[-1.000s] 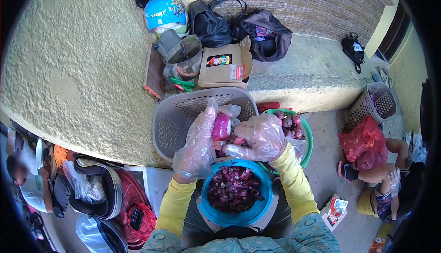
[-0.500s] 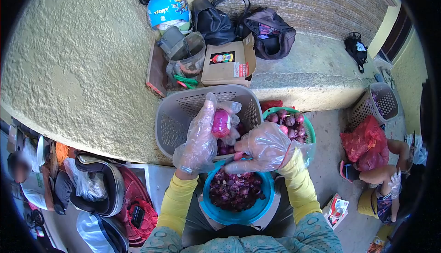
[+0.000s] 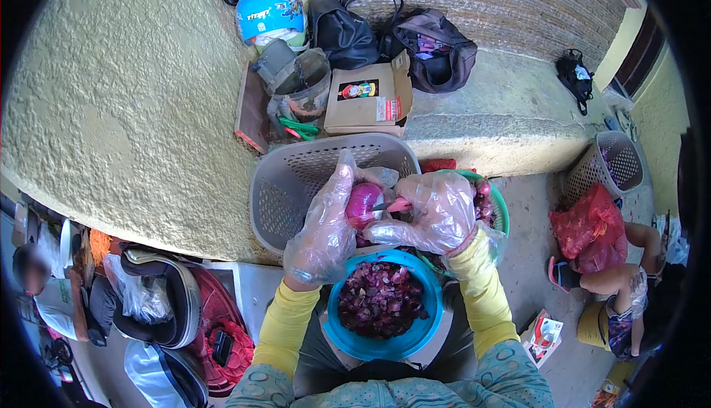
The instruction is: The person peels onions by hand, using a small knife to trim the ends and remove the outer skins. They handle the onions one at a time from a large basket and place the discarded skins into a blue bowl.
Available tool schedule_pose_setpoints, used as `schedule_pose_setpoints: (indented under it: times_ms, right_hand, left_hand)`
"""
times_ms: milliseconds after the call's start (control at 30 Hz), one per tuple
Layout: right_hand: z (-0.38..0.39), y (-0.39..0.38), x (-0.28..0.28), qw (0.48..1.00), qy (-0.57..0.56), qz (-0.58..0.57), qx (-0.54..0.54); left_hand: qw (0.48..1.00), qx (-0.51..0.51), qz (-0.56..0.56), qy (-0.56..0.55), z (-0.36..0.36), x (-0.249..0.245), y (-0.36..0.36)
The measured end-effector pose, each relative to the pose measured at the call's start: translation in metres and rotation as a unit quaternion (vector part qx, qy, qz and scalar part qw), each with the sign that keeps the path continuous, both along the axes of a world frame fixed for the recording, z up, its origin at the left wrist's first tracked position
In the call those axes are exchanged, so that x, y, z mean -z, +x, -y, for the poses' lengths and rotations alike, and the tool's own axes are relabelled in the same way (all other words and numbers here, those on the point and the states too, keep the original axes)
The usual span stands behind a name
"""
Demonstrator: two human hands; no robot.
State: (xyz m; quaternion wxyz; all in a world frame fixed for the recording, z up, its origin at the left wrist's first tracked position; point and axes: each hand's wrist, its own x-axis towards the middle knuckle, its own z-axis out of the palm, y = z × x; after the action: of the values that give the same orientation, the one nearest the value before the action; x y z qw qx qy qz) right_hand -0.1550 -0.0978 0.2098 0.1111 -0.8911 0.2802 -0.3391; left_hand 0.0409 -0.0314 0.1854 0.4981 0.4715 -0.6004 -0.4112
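Note:
My left hand (image 3: 324, 219), in a clear plastic glove, is closed around a red onion (image 3: 361, 202) with shiny, peeled-looking purple skin. A small knife (image 3: 401, 205) with a pinkish-red handle is gripped in my gloved right hand (image 3: 438, 211). Its short blade lies against the onion's right side. Both hands are over the near part of a grey perforated basket (image 3: 274, 178), and what lies under them is mostly hidden. Below, between my knees, a blue basin (image 3: 432, 319) holds dark purple onion skins (image 3: 379, 300).
Right of the basket stands a green basin (image 3: 503, 211) with unpeeled onions, partly behind my right hand. A ledge beyond carries a cardboard box (image 3: 361, 120), bags and helmets. At right, a seated person (image 3: 618, 297) is beside a red mesh sack (image 3: 592, 230) and another basket (image 3: 621, 167).
My right hand has risen from above the blue basin, bringing the knife blade up to the onion. My left hand has stayed nearly in place, still holding the onion.

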Motion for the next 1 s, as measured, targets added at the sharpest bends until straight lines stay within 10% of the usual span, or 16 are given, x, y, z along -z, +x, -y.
schedule_pose_setpoints:
  times_ms: [133, 300, 433, 633, 800, 1000]
  right_hand:
    - [0.002, 0.003, 0.004, 1.0, 0.002, 0.004, -0.005]
    - [0.004, 0.001, 0.004, 0.999, 0.034, -0.004, -0.028]
    - [0.005, 0.002, 0.009, 0.999, 0.038, 0.009, -0.038]
    - [0.005, 0.004, 0.012, 0.998, 0.018, 0.03, -0.055]
    - [0.004, 0.001, 0.011, 0.996, 0.014, -0.016, -0.089]
    - [0.001, 0.001, 0.002, 0.999, -0.026, 0.001, -0.02]
  left_hand:
    - [0.995, -0.05, -0.08, -0.012, 0.003, 0.009, -0.005]
    - [0.962, -0.019, 0.197, -0.19, 0.0, 0.016, 0.011]
    - [0.964, -0.066, 0.243, -0.085, -0.002, 0.025, 0.012]
    - [0.991, -0.016, 0.096, -0.088, 0.004, 0.006, 0.001]
    - [0.944, -0.05, -0.288, 0.15, 0.005, -0.011, -0.012]
    - [0.945, -0.039, -0.29, 0.146, 0.005, -0.008, -0.009]
